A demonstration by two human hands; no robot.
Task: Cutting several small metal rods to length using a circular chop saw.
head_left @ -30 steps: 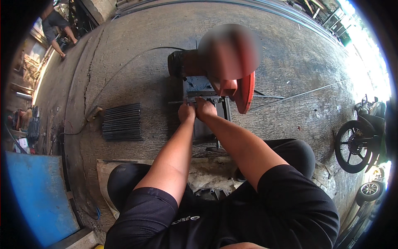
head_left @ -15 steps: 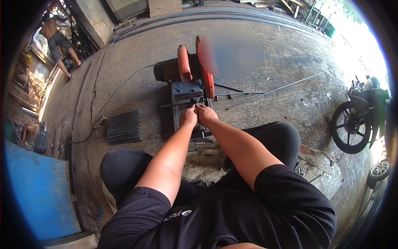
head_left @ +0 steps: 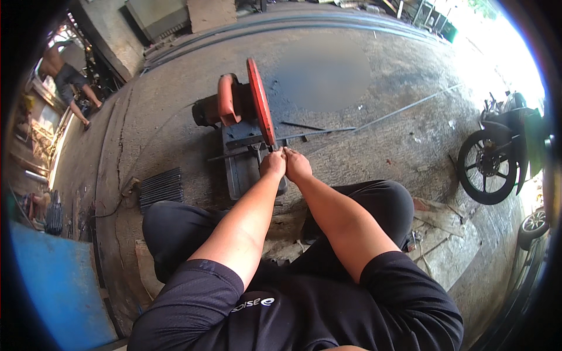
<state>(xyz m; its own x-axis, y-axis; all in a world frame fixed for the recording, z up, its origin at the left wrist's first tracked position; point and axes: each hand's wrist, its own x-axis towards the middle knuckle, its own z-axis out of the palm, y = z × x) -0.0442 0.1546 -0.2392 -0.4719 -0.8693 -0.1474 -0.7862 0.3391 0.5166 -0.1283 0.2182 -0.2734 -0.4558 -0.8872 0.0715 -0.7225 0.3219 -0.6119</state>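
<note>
A cut-off saw with an orange blade guard [head_left: 259,105] and grey base [head_left: 240,167] stands on the concrete floor in front of me. A thin metal rod [head_left: 319,132] lies across its base under the guard. My left hand [head_left: 273,163] and my right hand [head_left: 297,164] sit side by side at the base's near right edge, fingers curled against the clamp handle there. Whether they grip it is hidden by the knuckles. My forearms run up from my black shirt, and my knees in black trousers flank the saw.
A stack of short dark bars [head_left: 160,187] lies left of the saw. A motorcycle [head_left: 500,152] is parked at right. A long thin rod [head_left: 410,106] lies on the floor beyond. A person [head_left: 69,82] stands far left. A blue sheet [head_left: 52,286] is at lower left.
The view has swung, so the saw and its orange guard now appear edge-on and further left. Both hands stay together at the saw's base.
</note>
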